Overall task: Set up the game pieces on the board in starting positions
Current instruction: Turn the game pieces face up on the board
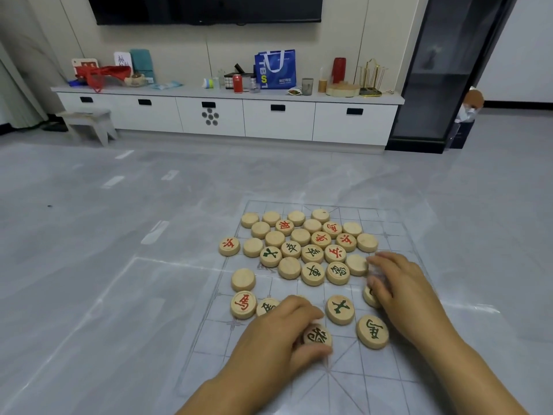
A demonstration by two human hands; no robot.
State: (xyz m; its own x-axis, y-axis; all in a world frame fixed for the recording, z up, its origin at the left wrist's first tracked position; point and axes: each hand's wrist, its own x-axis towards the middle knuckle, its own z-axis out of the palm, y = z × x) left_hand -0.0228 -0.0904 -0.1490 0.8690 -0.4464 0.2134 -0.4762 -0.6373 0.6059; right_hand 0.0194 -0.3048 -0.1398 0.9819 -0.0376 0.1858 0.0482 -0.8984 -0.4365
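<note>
Left hand: grip pinches green-marked piece
Right hand: fingers cover another piece, grip unclear (blurred)
Board: on floor

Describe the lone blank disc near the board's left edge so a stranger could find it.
Find the clear grid board on the floor and follow its left edge. Just beyond the red-marked disc by the left hand lies the blank disc; unlike other blank discs, it sits apart from the cluster.
</note>
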